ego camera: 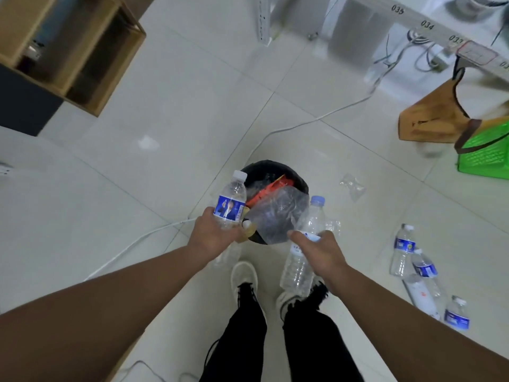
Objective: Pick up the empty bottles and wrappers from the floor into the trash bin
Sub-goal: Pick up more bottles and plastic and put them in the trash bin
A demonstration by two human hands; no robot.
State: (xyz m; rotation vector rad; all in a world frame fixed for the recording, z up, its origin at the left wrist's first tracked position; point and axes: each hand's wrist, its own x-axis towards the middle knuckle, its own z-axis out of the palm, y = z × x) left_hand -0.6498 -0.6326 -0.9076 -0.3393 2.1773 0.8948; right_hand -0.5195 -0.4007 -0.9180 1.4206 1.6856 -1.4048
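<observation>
The white tiled floor (170, 111) fills most of the view, and the black trash bin (301, 186) stands on it just ahead of the person's feet, already holding red wrappers and crumpled clear plastic. A green basket (484, 158) sits well to the right of the bin. The left hand (212, 235) is closed around a small labelled bottle (231, 201), held upright at the bin's near-left rim; a second capped bottle seems tucked under the same fingers, though that part is hard to make out. The right hand (319, 250) grips a longer clear bottle (305, 244) by its middle, cap toward the bin's near-right rim, with a clear plastic bag (275, 216) pinched alongside it and draping over the opening. To the right of the bin and nearer the person, a cluster of bottles (424, 274) lies on the tiles, and a clear wrapper (352, 186) lies just right of the bin. Empty bottles like these should be light, thin-walled and slick, so they likely dent under pressure; a wrap around the labelled waist looks best. The wrapper is limp and wants a pinch.
</observation>
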